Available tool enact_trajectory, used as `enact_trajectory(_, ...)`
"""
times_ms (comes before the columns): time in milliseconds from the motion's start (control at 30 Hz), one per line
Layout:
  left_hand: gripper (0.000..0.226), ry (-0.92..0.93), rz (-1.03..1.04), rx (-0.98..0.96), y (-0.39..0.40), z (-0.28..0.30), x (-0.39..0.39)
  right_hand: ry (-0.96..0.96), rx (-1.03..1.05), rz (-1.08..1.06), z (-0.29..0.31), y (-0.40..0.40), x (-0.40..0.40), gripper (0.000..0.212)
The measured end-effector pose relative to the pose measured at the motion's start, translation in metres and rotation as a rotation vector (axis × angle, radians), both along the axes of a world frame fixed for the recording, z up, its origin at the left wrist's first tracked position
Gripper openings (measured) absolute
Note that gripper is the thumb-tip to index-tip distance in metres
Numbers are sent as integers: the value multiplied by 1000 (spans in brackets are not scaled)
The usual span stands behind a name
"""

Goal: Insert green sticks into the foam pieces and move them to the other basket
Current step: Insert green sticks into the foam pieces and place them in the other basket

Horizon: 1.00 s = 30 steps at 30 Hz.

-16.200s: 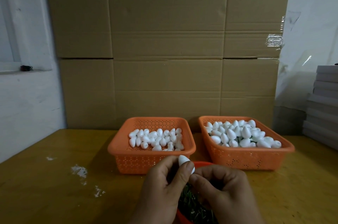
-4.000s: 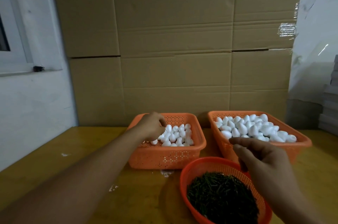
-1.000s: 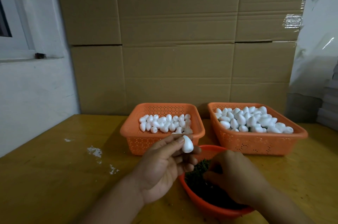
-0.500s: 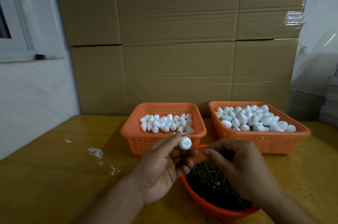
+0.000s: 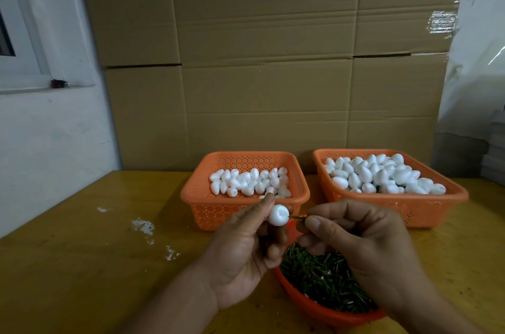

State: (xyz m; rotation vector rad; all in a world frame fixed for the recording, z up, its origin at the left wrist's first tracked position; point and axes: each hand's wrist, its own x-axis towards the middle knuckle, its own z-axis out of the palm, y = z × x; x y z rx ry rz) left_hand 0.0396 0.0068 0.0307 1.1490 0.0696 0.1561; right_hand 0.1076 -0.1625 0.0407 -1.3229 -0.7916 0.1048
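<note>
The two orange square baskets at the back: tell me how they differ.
The left basket holds a shallow layer of foam pieces below its rim; the right basket is heaped with foam pieces above its rim. The left basket stands just behind the left hand; the right basket stands behind the right hand. Both are orange, perforated and upright.

A small white foam piece (image 5: 278,215) is being held up, its dimpled end facing a thin green stick (image 5: 298,216) whose tip is sitting just beside it. Below, loose green sticks (image 5: 322,276) are lying heaped in a round orange basket (image 5: 328,313). Behind, two rectangular orange baskets are sitting side by side: the left basket (image 5: 202,194) (partly filled) and the right basket (image 5: 453,193), both holding white foam pieces.
</note>
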Motion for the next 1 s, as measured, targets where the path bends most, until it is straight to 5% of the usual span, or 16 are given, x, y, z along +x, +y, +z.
enact_trajectory(400,35,1,26,79,-6,1,-4,-141,-65,-55,-5,-1,-3,14)
enact_trajectory(733,38,-36,124,249,-10,0,-4,-552,-266,-237,-7,-2,-9,15)
enact_trajectory(900,51,-70,189,341,-10,-2,-4,-594,-347,-292,-10,-1,-10,5)
enact_trajectory(1000,52,-86,196,368,-10,-3,-3,-595,-388,-326,-12,1,-10,16)
